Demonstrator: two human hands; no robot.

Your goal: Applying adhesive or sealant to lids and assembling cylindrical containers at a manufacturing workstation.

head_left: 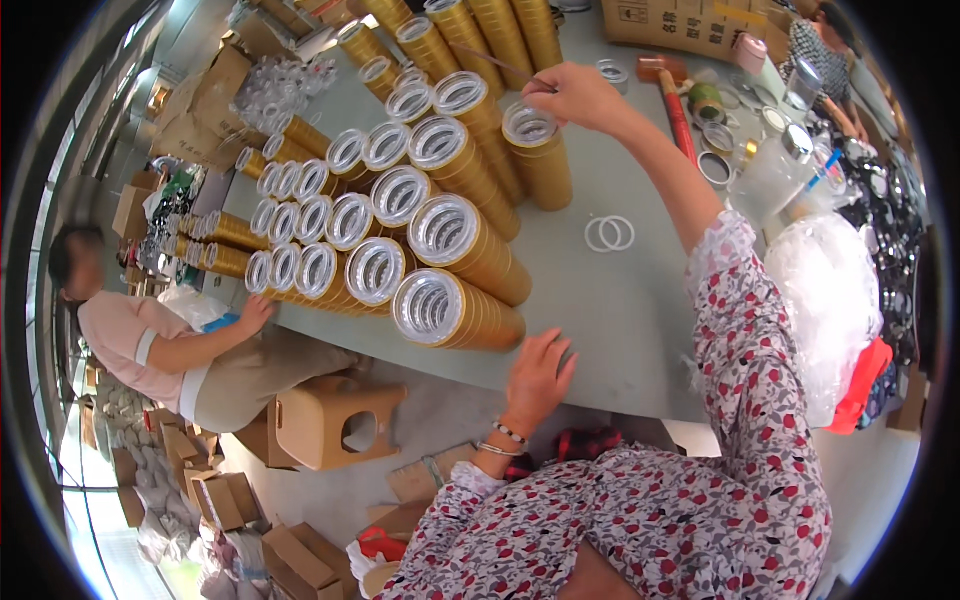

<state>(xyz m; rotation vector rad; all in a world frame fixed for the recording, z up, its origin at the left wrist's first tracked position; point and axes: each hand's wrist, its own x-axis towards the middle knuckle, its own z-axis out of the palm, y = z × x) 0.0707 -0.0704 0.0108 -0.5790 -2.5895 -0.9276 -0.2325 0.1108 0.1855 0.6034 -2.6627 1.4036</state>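
Observation:
My right hand (585, 97) is closed around one end of a thin dark stick (505, 66), which points to the far left. It is over the top of a gold stack (543, 175) of round pieces with a clear, ringed top. My left hand (537, 378) rests at the near table edge with its fingers apart and nothing in them. Just left of it stands the nearest gold stack (470, 312), with clear rings showing in its open top. Rows of similar gold stacks (480, 245) fill the table's left and far side. Two thin white rings (610, 234) lie overlapping on the tabletop.
A red-handled hammer (678, 110), a clear jar (775, 170) and small round parts stand at the right, beside a clear plastic bag (820, 290). Another person (150, 340) sits at the left, one hand at the table edge. A tan stool (335, 420) and cardboard boxes (225, 497) are below.

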